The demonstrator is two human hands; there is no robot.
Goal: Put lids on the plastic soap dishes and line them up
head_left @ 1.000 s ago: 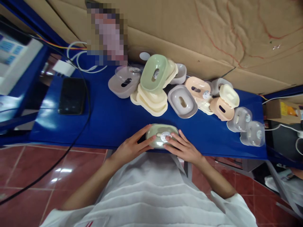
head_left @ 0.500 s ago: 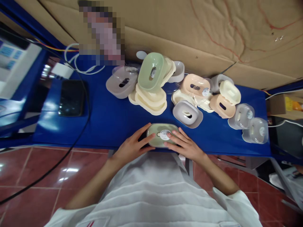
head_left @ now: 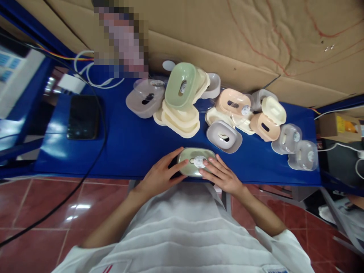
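A pale green soap box (head_left: 195, 162) with a clear lid and a round sticker lies at the near edge of the blue table (head_left: 133, 144). My left hand (head_left: 159, 175) holds its left end, fingers curled over the top. My right hand (head_left: 221, 175) holds its right end, with fingertips pressing on the lid by the sticker. Just beyond lies a grey soap box base (head_left: 224, 136), apart from both hands.
A heap of soap boxes covers the back of the table: green (head_left: 180, 85), cream (head_left: 180, 120), peach (head_left: 233, 103), grey (head_left: 145, 99) and clear ones (head_left: 303, 155). A black phone (head_left: 83, 116) and a black cable (head_left: 102, 125) lie at the left. Cardboard (head_left: 256, 41) stands behind.
A grey soap box base slid down from the heap toward me a second ago and now lies still. Both hands stay on the green soap box.
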